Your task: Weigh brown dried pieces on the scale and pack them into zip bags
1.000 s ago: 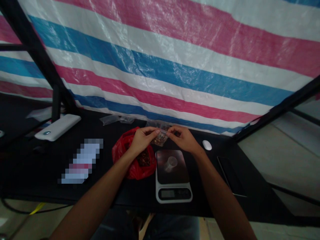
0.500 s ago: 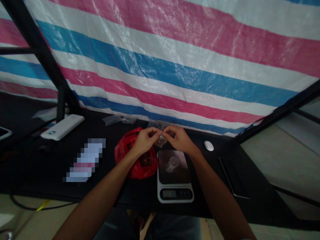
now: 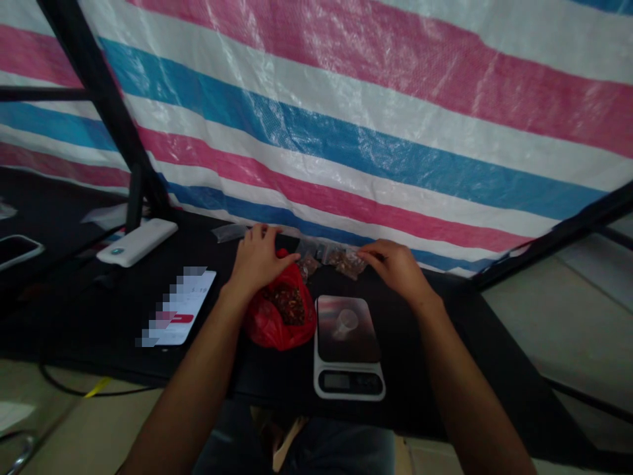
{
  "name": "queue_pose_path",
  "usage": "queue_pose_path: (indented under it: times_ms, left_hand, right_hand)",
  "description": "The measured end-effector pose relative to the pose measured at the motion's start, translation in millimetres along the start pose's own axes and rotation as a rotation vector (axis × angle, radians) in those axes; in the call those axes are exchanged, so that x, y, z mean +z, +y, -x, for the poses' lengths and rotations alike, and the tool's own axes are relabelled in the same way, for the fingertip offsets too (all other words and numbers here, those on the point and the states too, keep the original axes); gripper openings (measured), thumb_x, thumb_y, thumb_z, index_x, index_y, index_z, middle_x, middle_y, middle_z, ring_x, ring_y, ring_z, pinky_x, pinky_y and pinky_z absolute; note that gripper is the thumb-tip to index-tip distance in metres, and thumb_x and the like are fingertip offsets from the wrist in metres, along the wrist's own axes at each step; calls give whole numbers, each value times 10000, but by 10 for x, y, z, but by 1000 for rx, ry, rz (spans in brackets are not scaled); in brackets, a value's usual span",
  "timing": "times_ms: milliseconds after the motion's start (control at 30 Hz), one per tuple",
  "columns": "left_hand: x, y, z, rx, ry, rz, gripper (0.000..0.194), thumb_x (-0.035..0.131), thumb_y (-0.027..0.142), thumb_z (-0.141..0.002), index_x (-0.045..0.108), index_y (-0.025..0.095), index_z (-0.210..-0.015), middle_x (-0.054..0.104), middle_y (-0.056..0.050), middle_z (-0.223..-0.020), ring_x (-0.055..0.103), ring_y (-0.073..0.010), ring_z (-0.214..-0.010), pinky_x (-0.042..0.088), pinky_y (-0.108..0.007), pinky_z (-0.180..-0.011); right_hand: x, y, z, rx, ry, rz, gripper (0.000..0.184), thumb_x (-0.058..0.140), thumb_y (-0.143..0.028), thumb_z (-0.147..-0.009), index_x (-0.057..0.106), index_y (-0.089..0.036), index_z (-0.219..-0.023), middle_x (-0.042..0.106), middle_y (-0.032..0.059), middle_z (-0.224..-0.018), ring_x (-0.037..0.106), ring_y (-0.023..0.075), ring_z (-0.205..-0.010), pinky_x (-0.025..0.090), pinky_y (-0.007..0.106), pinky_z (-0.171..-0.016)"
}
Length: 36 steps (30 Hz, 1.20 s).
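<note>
My left hand (image 3: 258,258) is over the far left edge of a red plastic bag (image 3: 277,333), fingers spread and thumb apart, close to a flat clear plastic bag (image 3: 229,232). Loose brown and reddish dried bits (image 3: 291,305) fill the open red bag. My right hand (image 3: 394,265) pinches the right edge of a small clear bag of brown bits (image 3: 348,261), which lies near the curtain. Beside it rests another small filled bag (image 3: 308,265). On a kitchen scale (image 3: 349,373) lies a small clear plastic cup (image 3: 346,322), apparently tipped over.
A phone with a lit screen (image 3: 190,310) and a white power-bank-like device (image 3: 138,242) lie to the left. Another phone (image 3: 18,251) sits at the far left. The striped plastic sheet (image 3: 346,171) hangs behind the black table (image 3: 277,382).
My hands were together at a small clear bag and have parted. The left moved left over the red bag; the right moved right. The view has shifted, and my right arm covers the mouse and dark tablet.
</note>
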State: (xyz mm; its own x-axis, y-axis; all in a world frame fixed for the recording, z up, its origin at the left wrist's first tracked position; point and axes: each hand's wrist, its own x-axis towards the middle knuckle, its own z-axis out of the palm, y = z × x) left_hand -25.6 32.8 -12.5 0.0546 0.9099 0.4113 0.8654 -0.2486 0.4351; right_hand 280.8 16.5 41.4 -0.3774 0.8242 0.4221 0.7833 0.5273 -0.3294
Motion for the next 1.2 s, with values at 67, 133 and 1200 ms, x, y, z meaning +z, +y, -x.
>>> queue_pose_path:
  times_ms: [67,133,1200]
  left_hand:
    - [-89,-194,-15,-135,-235,-79,695,729,634,-797,686,124,-1268,660,-253,-1290,637,-443,-1164,504,-496,-951]
    - [-133,-320,-24,-178,-423,-43,513,689,609,-828,745,172,-1092,746,-196,-1115,700,-383,-991,517,-418,-823]
    - [-134,-320,33,62,-635,233,160,672,171,-736,798,237,-809,811,-58,-886,745,-256,-851,512,-295,-743]
  right_hand:
    - [-80,-29,22,12,-19,158,220,634,-338,-1001,812,-207,-999,788,114,-993,705,270,-912,479,343,-780]
    - [-81,-160,57,21,-129,226,256,591,-346,-1030,810,-214,-1034,783,114,-1013,707,275,-920,477,347,-770]
    - [968,-1533,171,-236,-729,51,309,469,-28,-993,742,-130,-1096,764,134,-1125,736,225,-1023,531,299,-825]
